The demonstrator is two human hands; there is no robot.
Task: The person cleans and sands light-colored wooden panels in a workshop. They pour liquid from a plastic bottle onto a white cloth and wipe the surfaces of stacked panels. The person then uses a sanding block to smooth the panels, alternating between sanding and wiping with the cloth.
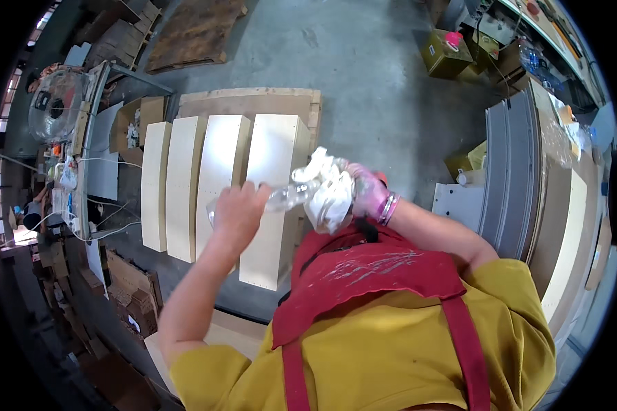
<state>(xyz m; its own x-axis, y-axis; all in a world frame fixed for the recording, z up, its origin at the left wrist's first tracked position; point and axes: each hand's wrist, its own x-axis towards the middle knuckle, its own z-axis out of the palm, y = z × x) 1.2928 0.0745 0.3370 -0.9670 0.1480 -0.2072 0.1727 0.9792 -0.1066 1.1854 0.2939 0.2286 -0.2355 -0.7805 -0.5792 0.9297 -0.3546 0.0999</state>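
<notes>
Holding a clear bottle and white cloth above the right edge of a pale box
Left hand wraps the bottle; gloved right hand clutches the cloth. Grey floor spreads rightward past the pallet.

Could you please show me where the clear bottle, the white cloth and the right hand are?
Clear bottle (pixel 289 197): head view, on the exposed part of its body.
White cloth (pixel 330 199): head view, on the middle of its bunched folds.
Right hand (pixel 370 194): head view, on the middle of the hand.
</notes>
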